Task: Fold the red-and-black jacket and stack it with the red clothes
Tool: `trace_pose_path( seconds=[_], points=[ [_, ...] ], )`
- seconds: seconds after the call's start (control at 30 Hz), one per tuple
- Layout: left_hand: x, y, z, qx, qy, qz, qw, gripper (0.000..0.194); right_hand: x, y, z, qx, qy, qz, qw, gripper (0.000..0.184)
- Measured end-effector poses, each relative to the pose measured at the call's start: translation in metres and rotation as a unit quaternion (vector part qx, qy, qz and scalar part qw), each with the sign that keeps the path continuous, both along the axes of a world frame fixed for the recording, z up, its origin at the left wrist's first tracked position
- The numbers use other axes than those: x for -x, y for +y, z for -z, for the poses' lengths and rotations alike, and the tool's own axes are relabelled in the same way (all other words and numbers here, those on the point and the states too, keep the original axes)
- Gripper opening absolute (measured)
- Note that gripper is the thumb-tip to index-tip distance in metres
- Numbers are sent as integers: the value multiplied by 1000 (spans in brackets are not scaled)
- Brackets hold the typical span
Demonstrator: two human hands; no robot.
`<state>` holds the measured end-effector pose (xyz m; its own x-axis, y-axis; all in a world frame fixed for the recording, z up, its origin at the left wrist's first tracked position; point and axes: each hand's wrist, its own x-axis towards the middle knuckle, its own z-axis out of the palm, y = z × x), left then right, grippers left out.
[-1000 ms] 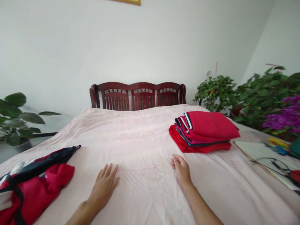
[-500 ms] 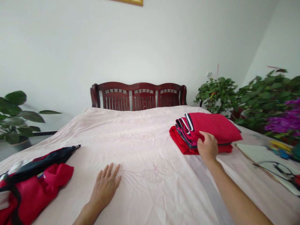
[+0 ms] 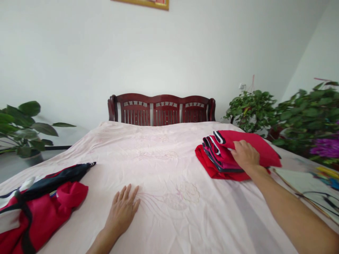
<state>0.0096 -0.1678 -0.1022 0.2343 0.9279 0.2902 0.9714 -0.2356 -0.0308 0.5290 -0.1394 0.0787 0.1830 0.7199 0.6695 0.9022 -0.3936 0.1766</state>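
My left hand (image 3: pixel 123 208) lies flat on the pale pink bedsheet (image 3: pixel 159 176), its fingers stretched out and holding nothing. On the right side of the bed is a stack of folded clothes (image 3: pixel 219 164), mostly red with navy and white trim. My right hand (image 3: pixel 246 155) is at the top folded red garment (image 3: pixel 265 148), its fingers bent over the near edge; the fingertips are partly hidden. To my left lies a loose heap of red clothes (image 3: pixel 50 218) with a dark navy garment (image 3: pixel 63 180) behind it.
An open notebook (image 3: pixel 293 180) with glasses (image 3: pixel 323 199) on it lies right of the stack. A dark wooden headboard (image 3: pixel 166 109) stands at the far end. Potted plants (image 3: pixel 249 109) grow at the right, and another leafy plant (image 3: pixel 29 130) stands at the left.
My right hand has moved further over the top red garment, its fingers now bent on it. My left hand stays flat on the sheet. The view has shifted slightly.
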Motion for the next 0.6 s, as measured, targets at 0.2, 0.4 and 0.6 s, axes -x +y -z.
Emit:
trace_pose_path(
  seconds=[0.2, 0.4, 0.6],
  points=[
    [-1, 1, 2, -16, -9, -2, 1000, 50, 106, -10, -45, -31, 86, -120, 989, 26],
    [4, 2, 6, -19, -19, 14, 1000, 50, 186, -17, -10, 162, 288, -410, 850, 28],
    [4, 1, 4, -11, -26, 10, 1000, 48, 143, -12, 53, 117, 362, -318, 868, 36]
  ],
)
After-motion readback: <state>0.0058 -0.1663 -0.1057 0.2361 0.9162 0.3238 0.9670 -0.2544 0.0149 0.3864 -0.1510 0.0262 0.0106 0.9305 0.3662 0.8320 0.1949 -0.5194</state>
